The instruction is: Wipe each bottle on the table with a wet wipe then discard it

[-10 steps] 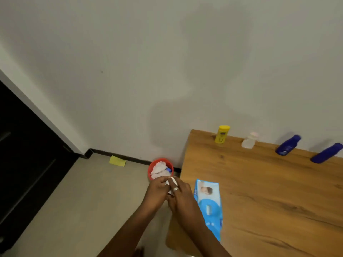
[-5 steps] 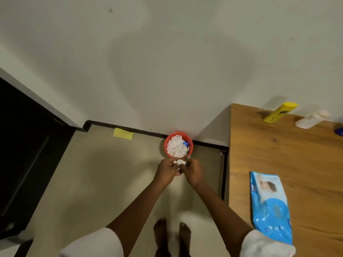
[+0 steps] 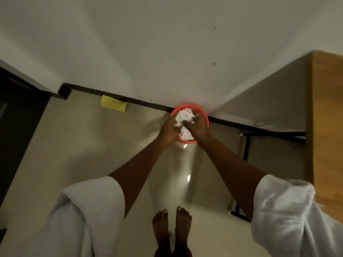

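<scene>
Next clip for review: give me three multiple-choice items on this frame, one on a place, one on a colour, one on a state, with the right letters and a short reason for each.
1. Where does the bin stand?
A. on the table
B. on the floor against the wall
C. beside the dark doorway

2. What colour is the bin's rim?
A. orange-red
B. blue
C. yellow

3. What is in the bin?
A. nothing
B. bottles
C. crumpled white wipes

Answers:
1 B: the bin sits on the floor at the dark skirting, left of the table.
2 A: its rim shows orange-red around the hands.
3 C: crumpled white wipes fill it, with the left hand and right hand over it, fingers in the wipes.
</scene>
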Action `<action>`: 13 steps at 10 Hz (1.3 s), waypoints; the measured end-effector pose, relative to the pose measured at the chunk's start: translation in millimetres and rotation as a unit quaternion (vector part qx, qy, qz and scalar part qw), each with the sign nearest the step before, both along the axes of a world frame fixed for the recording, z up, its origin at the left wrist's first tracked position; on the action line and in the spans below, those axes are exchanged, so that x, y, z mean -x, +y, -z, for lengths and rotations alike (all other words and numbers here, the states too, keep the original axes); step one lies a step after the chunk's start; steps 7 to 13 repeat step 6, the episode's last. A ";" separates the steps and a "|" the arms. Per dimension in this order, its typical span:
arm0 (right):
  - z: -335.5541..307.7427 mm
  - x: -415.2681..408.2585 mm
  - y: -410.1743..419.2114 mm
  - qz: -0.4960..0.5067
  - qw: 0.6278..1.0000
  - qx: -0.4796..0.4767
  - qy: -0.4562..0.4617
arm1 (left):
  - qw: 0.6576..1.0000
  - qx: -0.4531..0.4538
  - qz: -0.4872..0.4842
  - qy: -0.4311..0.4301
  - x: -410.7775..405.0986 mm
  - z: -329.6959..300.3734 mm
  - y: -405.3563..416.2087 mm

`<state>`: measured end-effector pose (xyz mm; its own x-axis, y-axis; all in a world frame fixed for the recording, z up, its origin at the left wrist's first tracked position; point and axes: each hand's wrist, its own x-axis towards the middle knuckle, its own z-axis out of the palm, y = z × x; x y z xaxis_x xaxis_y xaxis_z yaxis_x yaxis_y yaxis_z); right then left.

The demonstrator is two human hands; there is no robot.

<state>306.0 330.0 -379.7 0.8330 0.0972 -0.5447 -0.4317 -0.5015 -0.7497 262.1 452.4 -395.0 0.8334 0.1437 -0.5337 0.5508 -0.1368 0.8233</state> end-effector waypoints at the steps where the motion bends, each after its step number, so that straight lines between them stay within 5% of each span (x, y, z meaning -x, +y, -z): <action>1: 38.3 -7.0 -8.8 -0.017 0.999 0.023 0.018 | 0.996 -0.024 0.083 0.012 2.9 34.6 8.3; 3: 38.8 28.5 -27.2 -0.213 0.963 0.165 -0.016 | 0.921 -0.313 0.232 -0.029 35.3 24.5 -0.6; 6: -143.8 38.9 -50.7 -0.337 0.881 0.259 -0.209 | 0.809 -0.516 0.255 -0.120 43.8 -136.2 23.7; 13: -143.8 38.9 -50.7 -0.337 0.881 0.259 -0.209 | 0.809 -0.516 0.255 -0.120 43.8 -136.2 23.7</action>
